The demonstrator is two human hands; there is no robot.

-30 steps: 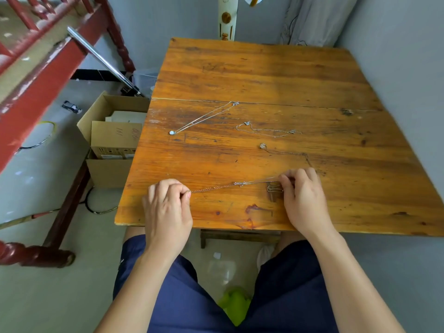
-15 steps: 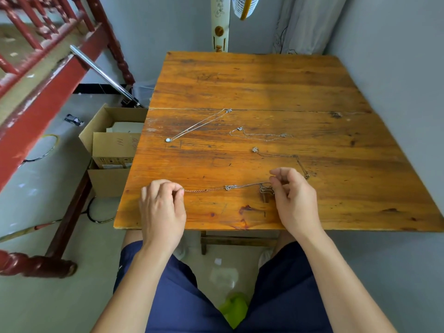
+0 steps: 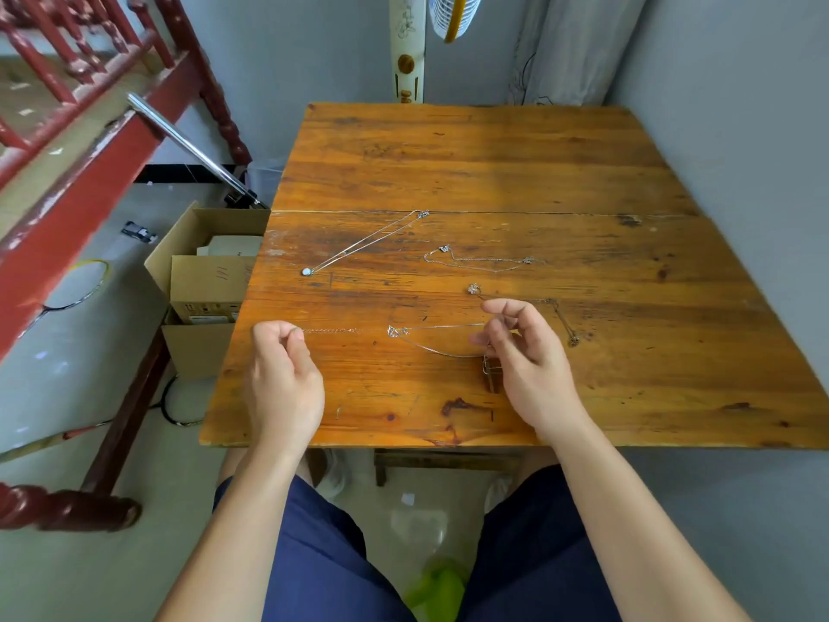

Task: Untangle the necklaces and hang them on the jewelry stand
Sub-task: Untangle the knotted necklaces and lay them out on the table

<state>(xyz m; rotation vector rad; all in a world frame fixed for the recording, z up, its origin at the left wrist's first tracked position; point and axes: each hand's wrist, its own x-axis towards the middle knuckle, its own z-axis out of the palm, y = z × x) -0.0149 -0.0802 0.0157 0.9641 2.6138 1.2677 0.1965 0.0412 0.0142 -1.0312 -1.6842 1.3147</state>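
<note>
An open cardboard box (image 3: 172, 251) sits on the floor against the left edge of the table (image 3: 471, 163). It holds a smaller brown carton (image 3: 211, 282) with handwriting on its side and, behind that, something flat and white (image 3: 233, 244). A second carton (image 3: 197, 352) lies just in front of it, partly under the table. On the worn orange wood, both hands hold one thin silver chain (image 3: 430, 327) above the near part. The left hand (image 3: 285, 374) has its grip closed on one end, fingers curled. The right hand (image 3: 529, 352) pinches the other end, its remaining fingers loosely spread. Between them one strand runs straight, and a slack loop sags from a small knot or charm. Just under the right hand a small wire piece (image 3: 491, 374) stands on the table; what it is I cannot tell. Farther back lie three more necklaces, apart from one another: one with a pale round pendant (image 3: 359, 246), a wavy one (image 3: 484, 261), and one (image 3: 560, 316) just beyond the right fingers. A red wooden frame (image 3: 67, 150) and a metal tube (image 3: 188, 150) fill the left side. A fan (image 3: 453, 15) and a curtain (image 3: 560, 47) stand behind the table, and a grey wall (image 3: 740, 127) runs along the right.
</note>
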